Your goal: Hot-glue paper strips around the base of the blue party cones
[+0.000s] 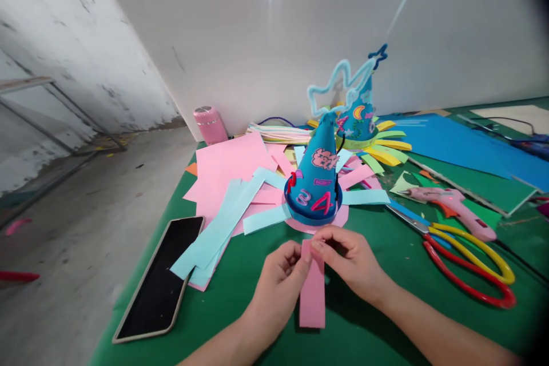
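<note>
Both my hands pinch the far end of a pink paper strip point(313, 300), whose near end points toward me. My left hand point(281, 277) grips its left edge between thumb and fingers, and my right hand point(351, 257) holds the top right corner. Just beyond my fingertips stands a blue cone hat point(319, 151) with foam numbers and a pink sticker. Light blue and pink strips fan out from its base, including a light blue strip point(266, 219) at the left. A light blue fuzzy star point(317, 100) tops the cone.
A phone point(160, 280) and loose light blue strips point(214, 229) lie left, over pink sheets point(235, 163). To the right are scissors point(465, 263) and a pink glue gun point(454, 206). Behind stand a second cone hat point(360, 117), a pink bottle point(210, 126) and a white board point(257, 40).
</note>
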### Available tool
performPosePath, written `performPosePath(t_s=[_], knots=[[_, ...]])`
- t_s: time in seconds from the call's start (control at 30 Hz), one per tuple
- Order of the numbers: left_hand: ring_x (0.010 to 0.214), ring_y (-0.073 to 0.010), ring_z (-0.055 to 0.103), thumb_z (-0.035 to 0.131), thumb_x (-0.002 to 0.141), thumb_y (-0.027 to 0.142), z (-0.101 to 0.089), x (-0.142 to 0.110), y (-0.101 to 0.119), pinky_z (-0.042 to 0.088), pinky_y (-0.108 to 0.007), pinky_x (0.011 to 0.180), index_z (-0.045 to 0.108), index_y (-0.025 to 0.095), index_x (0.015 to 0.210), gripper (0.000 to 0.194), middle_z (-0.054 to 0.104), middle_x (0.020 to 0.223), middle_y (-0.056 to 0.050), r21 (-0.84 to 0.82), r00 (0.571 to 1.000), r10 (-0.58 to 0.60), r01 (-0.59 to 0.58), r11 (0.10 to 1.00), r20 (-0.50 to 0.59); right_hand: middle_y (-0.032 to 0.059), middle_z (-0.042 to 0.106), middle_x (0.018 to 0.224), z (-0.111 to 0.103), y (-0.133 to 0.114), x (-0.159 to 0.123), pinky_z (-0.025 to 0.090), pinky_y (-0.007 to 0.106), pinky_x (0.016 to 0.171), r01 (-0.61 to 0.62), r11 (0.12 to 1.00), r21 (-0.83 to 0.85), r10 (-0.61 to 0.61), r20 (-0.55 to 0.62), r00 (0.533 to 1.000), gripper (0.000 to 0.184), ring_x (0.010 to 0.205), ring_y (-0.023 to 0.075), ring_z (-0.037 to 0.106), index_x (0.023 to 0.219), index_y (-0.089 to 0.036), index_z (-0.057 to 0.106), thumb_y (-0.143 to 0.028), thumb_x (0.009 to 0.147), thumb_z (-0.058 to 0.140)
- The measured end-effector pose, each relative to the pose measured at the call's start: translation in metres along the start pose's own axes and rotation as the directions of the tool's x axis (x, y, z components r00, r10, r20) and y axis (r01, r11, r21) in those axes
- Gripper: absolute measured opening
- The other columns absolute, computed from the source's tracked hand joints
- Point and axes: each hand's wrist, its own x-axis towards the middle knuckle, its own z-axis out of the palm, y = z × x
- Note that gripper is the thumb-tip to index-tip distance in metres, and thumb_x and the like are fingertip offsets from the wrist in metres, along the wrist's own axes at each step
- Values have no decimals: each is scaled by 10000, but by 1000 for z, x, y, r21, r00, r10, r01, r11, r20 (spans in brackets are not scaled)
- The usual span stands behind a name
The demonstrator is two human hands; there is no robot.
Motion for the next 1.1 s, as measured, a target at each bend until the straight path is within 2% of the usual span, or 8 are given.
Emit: performPosePath(t_s=[0.3,0.4,0.53,0.67,0.8,0.87,0.93,1.1], knots=[[556,-93,357,495,776,406,-11,10,-2,309,-201,516,494,145,632,298,415,586,36,171,997,49,-58,984,55,-10,511,607,-2,5,0,381,203,501,2,999,-47,-2,-9,1000,179,550,93,450,696,-159,557,-288,798,485],[542,-94,360,465,801,355,-14,10,-4,309,-201,504,492,150,631,268,411,575,34,295,993,107,-117,948,52,11,537,698,-8,7,2,413,229,558,51,993,-111,-70,-174,982,127,619,117,487,839,-175,569,-271,787,504],[530,-102,385,432,816,293,-15,6,-10,312,-209,503,480,160,614,246,433,560,22,493,971,219,-235,837,92,65,514,955,-23,0,22,427,318,727,128,946,-299,-271,-506,819,430,848,179,502,1115,-211,447,-295,719,594],[542,-117,410,411,821,235,-13,4,-17,329,-224,522,455,168,610,226,452,562,7,617,935,328,-338,711,134,131,357,1260,-27,-6,59,362,428,884,113,896,-429,-330,-476,815,889,1108,267,394,1313,-211,218,-416,590,693],[609,-138,443,401,820,176,-20,6,-15,363,-251,585,462,172,652,179,495,628,-17,658,870,455,-457,599,190,150,351,1285,-19,4,81,338,471,908,116,905,-408,-308,-443,842,964,1164,306,349,1336,-195,173,-458,570,696],[703,-155,475,400,820,161,-29,9,-9,382,-267,645,480,168,712,134,528,736,-44,664,853,499,-465,586,157,144,373,1277,-18,9,84,353,471,897,135,908,-397,-308,-413,857,890,1156,309,364,1315,-195,230,-427,591,692],[778,-163,488,402,826,167,-39,14,-3,386,-268,685,478,167,747,109,521,810,-52,678,847,530,-407,612,31,131,384,1276,-21,9,84,363,456,899,171,899,-404,-334,-378,863,813,1153,302,374,1284,-193,291,-383,603,692],[596,-119,400,353,864,242,-56,25,6,364,-242,611,410,191,692,188,389,638,28,640,843,482,-238,731,-237,107,420,1253,-33,-9,82,389,394,903,277,878,-389,-398,-276,875,784,1113,264,431,1270,-182,313,-343,606,697]])
